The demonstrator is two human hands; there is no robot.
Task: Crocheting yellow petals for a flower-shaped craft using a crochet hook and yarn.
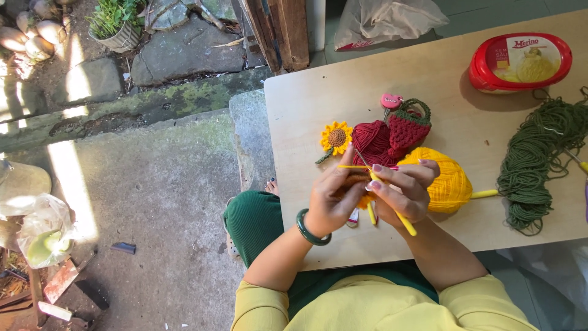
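Your left hand (331, 199), a green bangle (311, 228) on its wrist, pinches a small yellow-brown crochet piece (356, 181) with a strand of yellow yarn drawn taut over the fingers. Your right hand (401, 193) grips a yellow-handled crochet hook (392, 205), its metal tip pushed into the piece. Both hands are closed on their work, held just above the near edge of the pale wooden surface (429, 79). You seem to be mid-stitch; the next move likely calls for steady yarn tension and a fine turn of the hook.

Just beyond your fingers sits a round, ribbed ball of yellow yarn (450, 181), touching a dark red heart-shaped piece (372, 142) and a knobbly red crocheted strawberry (409, 129) with a green loop. Beside them lies a flat crocheted sunflower (336, 138). To the right, a loose, tangled skein of green yarn (536, 159) sprawls. Farthest off rests a glossy red plastic tub (520, 61).
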